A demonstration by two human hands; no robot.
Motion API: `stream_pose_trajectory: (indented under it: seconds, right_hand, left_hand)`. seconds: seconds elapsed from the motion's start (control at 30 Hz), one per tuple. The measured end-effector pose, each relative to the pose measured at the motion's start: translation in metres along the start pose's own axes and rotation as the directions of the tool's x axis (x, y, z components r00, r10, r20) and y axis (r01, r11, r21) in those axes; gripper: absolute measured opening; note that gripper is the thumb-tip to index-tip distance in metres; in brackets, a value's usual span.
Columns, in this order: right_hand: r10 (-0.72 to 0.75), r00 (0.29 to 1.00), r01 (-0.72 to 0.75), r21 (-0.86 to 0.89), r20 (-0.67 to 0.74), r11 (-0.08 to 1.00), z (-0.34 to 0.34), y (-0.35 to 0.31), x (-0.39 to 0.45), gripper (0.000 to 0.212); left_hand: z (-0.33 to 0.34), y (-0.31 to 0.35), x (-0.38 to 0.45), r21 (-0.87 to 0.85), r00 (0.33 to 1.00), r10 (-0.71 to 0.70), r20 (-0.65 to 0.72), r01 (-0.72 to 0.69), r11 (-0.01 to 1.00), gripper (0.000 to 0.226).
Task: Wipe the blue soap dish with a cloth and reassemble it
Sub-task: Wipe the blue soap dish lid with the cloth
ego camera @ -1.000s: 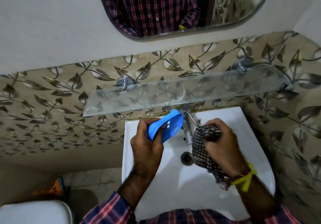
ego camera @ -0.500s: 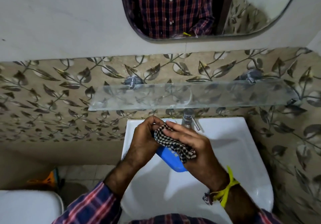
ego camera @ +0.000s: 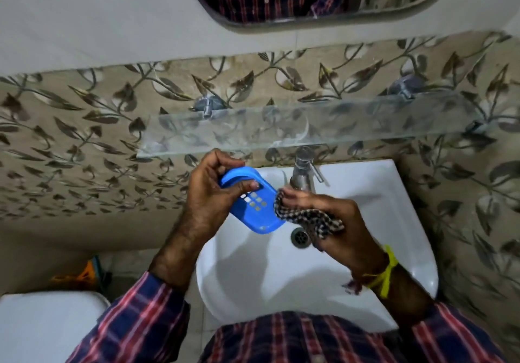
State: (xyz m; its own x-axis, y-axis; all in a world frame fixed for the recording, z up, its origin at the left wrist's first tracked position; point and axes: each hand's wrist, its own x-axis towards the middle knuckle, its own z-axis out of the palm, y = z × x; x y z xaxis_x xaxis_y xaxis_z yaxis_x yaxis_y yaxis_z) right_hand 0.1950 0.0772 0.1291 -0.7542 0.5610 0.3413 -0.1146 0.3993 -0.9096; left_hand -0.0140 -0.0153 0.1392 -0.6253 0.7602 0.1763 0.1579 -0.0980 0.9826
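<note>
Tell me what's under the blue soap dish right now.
The blue soap dish, held by the left hand, hangs over the white sink basin; the drain shows beside it. The basin directly beneath is hidden.

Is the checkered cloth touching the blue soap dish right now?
Touching. The head view shows the checkered cloth, held in the right hand, meeting the right edge of the blue soap dish with no gap visible.

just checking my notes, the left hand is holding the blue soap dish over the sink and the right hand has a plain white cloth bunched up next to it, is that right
Not quite: the cloth is black-and-white checked, not plain white, as the head view shows. The rest stands: the left hand holds the blue soap dish over the sink, and the right hand has the cloth bunched up next to it.
</note>
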Motion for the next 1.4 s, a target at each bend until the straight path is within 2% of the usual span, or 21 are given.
stream_pose_trajectory:
  seconds: [0.03,0.1,0.17,0.3,0.37,0.43,0.5,0.57,0.6,0.63,0.7,0.77,0.83,0.9,0.93,1.03,1.1,1.2,1.27,1.33,1.4]
  right_hand:
    - [-0.011,1.000,0.011,-0.023,-0.003,1.000,-0.001,-0.001,-0.003,0.036]
    - [-0.026,0.999,0.025,-0.069,-0.018,0.997,0.004,-0.005,0.006,0.041]
    - [-0.058,0.998,0.057,-0.044,-0.025,0.997,0.011,-0.007,0.022,0.044]
    - [-0.104,0.983,0.110,0.032,-0.152,0.993,0.016,-0.001,0.016,0.039]
    - [-0.120,0.961,0.132,0.032,-0.248,0.991,0.017,0.003,0.005,0.040]
    - [-0.114,0.940,0.126,0.016,-0.323,0.992,0.019,0.001,0.007,0.038]
    - [-0.150,0.931,0.122,-0.102,-0.332,0.987,0.017,-0.005,0.017,0.038]
    - [-0.259,0.935,0.177,-0.317,-0.241,0.932,0.008,-0.012,0.026,0.036]
    - [-0.309,0.936,0.223,-0.394,-0.169,0.892,0.003,-0.017,0.030,0.032]
    - [-0.341,0.934,0.264,-0.431,-0.110,0.863,-0.002,-0.021,0.035,0.027]
    - [-0.376,0.924,0.314,-0.423,-0.069,0.850,-0.007,-0.028,0.042,0.024]
    - [-0.376,0.918,0.311,-0.356,-0.130,0.882,-0.006,-0.026,0.042,0.025]
    - [-0.293,0.917,0.236,-0.224,-0.270,0.946,-0.003,-0.017,0.031,0.031]
    - [-0.199,0.899,0.168,-0.113,-0.390,0.979,0.004,-0.009,0.017,0.038]
    - [-0.169,0.897,0.140,-0.102,-0.407,0.985,0.007,-0.008,0.013,0.039]
    - [-0.218,0.913,0.145,-0.226,-0.344,0.963,0.004,-0.013,0.020,0.038]
    - [-0.248,0.909,0.175,-0.233,-0.336,0.957,-0.005,-0.018,0.029,0.035]
    - [-0.254,0.886,0.206,-0.160,-0.387,0.965,-0.003,-0.017,0.027,0.038]
    - [-0.223,0.873,0.179,-0.141,-0.433,0.974,0.010,-0.012,0.019,0.043]
    - [-0.172,0.878,0.137,-0.109,-0.446,0.984,0.014,-0.009,0.017,0.045]
    - [-0.186,0.902,0.145,-0.132,-0.390,0.981,0.006,-0.011,0.022,0.045]
  left_hand:
    - [0.000,0.001,-0.002,0.019,1.000,-0.004,0.020,0.004,1.000,0.044]
    - [0.006,0.003,-0.006,0.039,0.998,-0.019,0.055,0.017,0.999,0.043]
    - [0.009,0.009,-0.002,0.029,0.998,0.027,0.055,-0.029,0.999,0.042]
    - [0.000,0.026,0.008,-0.004,0.986,0.157,-0.054,-0.158,0.988,0.042]
    - [0.004,0.025,0.004,-0.046,0.985,0.142,-0.095,-0.147,0.988,0.041]
    - [0.013,0.018,-0.003,-0.116,0.987,0.069,-0.142,-0.086,0.989,0.040]
    - [0.013,0.010,-0.009,-0.104,0.991,0.040,-0.125,-0.054,0.993,0.040]
    - [0.007,0.007,-0.009,0.137,0.993,0.110,0.040,-0.114,0.984,0.039]
    - [0.008,0.009,-0.007,0.312,0.978,0.147,0.149,-0.187,0.932,0.038]
    - [0.011,0.010,-0.004,0.452,0.961,0.167,0.220,-0.252,0.856,0.036]
    - [0.022,0.015,-0.001,0.544,0.956,0.152,0.250,-0.269,0.795,0.029]
    - [0.030,0.017,0.000,0.473,0.972,0.118,0.203,-0.203,0.857,0.018]
    - [0.030,0.015,0.001,0.300,0.988,0.087,0.130,-0.122,0.946,0.007]
    - [0.028,0.011,-0.001,0.207,0.994,0.079,0.069,-0.092,0.974,0.006]
    - [0.030,0.009,-0.004,0.197,0.995,0.049,0.081,-0.065,0.978,0.008]
    - [0.046,0.004,-0.018,0.120,0.979,-0.123,0.164,0.104,0.987,0.024]
    - [0.052,0.007,-0.019,0.030,0.985,-0.111,0.130,0.108,0.994,0.023]
    - [0.055,0.015,-0.014,-0.056,1.000,0.000,0.009,0.000,0.998,0.012]
    - [0.058,0.016,-0.015,-0.106,0.999,-0.021,-0.032,0.017,0.994,0.016]
    - [0.061,0.015,-0.021,-0.141,0.995,-0.097,0.010,0.098,0.985,0.022]
    - [0.058,0.016,-0.020,-0.139,0.984,-0.155,0.090,0.167,0.976,0.031]
